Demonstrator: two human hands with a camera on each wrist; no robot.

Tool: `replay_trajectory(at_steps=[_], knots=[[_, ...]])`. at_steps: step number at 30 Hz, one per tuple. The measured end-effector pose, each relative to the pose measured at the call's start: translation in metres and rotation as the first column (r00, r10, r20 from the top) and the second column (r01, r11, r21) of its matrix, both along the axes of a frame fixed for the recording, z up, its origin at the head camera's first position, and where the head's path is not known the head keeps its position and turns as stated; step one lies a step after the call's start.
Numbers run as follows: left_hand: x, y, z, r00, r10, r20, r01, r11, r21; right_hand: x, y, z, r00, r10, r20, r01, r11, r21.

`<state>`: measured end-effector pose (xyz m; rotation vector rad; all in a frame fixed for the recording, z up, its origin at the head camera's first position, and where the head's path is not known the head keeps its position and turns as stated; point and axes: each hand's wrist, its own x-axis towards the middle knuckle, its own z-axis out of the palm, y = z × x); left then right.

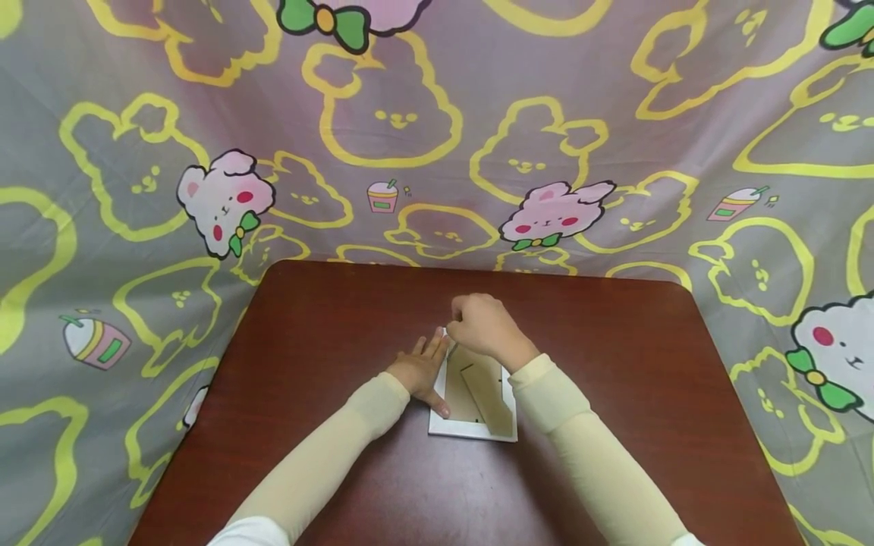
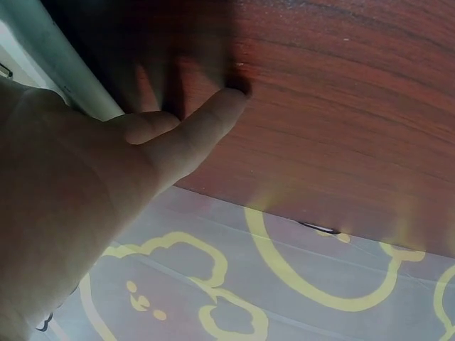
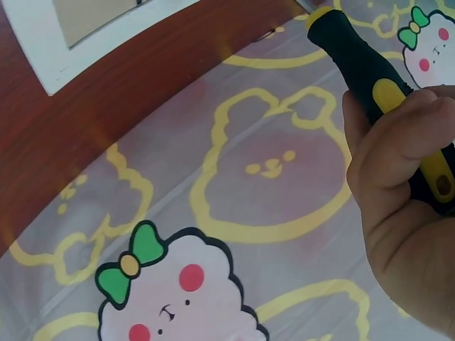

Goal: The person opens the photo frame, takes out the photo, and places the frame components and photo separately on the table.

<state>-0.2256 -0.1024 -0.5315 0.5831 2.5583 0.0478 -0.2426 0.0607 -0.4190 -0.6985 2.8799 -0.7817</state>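
Observation:
A white picture frame point(image 1: 471, 431) lies face down on the table, its brown backing point(image 1: 460, 398) and fold-out stand leg point(image 1: 488, 390) facing up. My left hand point(image 1: 418, 371) rests along the frame's left side with fingers spread, the thumb on the lower left border and fingertips near the top left corner. Over the top of the frame, my right hand point(image 1: 486, 330) grips a screwdriver point(image 3: 348, 53) with a dark green and yellow handle. In the head view the fist hides the screwdriver. Its shaft runs out of the right wrist view at the top, so the tip is hidden.
The reddish-brown wooden table point(image 1: 328, 326) has rounded far corners. Around its back and sides hangs a grey curtain point(image 1: 437, 182) printed with yellow bear outlines and pink and white cartoon animals. Pale yellow sleeves point(image 1: 594, 455) cover both forearms.

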Motion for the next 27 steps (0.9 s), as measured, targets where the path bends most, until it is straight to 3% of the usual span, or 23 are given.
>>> replay_trajectory(at_steps=[13,20,27], knots=[[0.002,0.002,0.003,0.999,0.014,0.03,-0.014,1.0,-0.002,0.002,-0.012,0.007,1.0,0.007,0.002,-0.007,0.999,0.051],[0.002,0.002,0.001,1.0,0.0,0.012,0.0,1.0,-0.016,0.004,-0.005,0.003,1.0,-0.019,0.0,0.019,1.0,0.008],[0.003,0.0,0.002,1.0,0.012,0.007,-0.012,1.0,0.023,0.008,0.013,-0.004,0.999,-0.031,0.02,0.033,0.997,-0.063]])
